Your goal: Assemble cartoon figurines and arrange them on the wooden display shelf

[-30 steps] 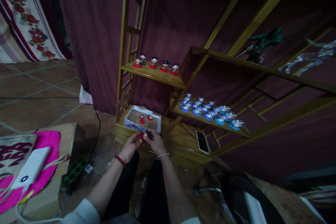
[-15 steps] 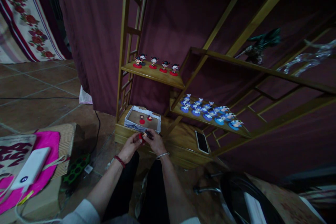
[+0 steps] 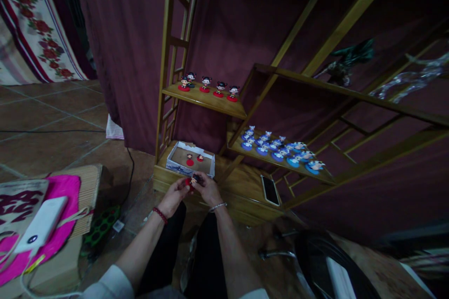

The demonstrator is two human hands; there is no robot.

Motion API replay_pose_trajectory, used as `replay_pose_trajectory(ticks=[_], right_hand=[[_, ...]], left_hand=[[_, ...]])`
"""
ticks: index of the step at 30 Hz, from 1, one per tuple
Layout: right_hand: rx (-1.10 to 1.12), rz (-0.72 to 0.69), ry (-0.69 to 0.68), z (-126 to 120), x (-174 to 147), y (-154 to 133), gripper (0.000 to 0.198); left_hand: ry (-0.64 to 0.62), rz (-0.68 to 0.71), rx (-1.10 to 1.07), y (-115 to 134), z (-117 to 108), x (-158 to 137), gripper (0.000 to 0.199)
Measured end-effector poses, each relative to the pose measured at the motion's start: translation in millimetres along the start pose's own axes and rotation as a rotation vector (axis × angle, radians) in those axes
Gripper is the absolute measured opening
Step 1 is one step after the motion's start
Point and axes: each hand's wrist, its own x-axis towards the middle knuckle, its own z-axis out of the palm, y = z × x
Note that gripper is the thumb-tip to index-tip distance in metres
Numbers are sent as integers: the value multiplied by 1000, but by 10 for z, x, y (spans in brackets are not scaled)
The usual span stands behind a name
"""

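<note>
A small doll figurine (image 3: 192,181) with dark hair and a red base is pinched between both hands. My left hand (image 3: 176,195) grips it at the red base, and my right hand (image 3: 208,190) holds its head side; the fingers cover part of it. Just beyond the hands sits an open cardboard box (image 3: 173,165) with two similar figurines (image 3: 190,159) inside. On the upper left shelf (image 3: 206,99) stand several doll figurines (image 3: 220,89), most on red bases.
Several blue-and-white figurines (image 3: 279,154) crowd the middle shelf. A phone (image 3: 270,190) lies on the lower board. At left, a white power bank (image 3: 41,224) rests on pink cloth (image 3: 70,196). A black chair (image 3: 315,261) is at lower right. Glass ornaments (image 3: 410,77) stand upper right.
Almost nothing differs. Both hands keep the figurine in the same place in front of the box, with perhaps a slight shift of the fingers.
</note>
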Motion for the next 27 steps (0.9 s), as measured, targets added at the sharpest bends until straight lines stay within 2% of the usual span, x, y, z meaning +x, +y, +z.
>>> replay_pose_trajectory(ticks=[20,27], right_hand=[[19,5,-94,-62,42,-72,26],[-13,-11,-72,-44,56,-80,26]], left_hand=[[-35,-25,-41,4,-27,11,33],[-19,-24,-44,27,-2,-7,34]])
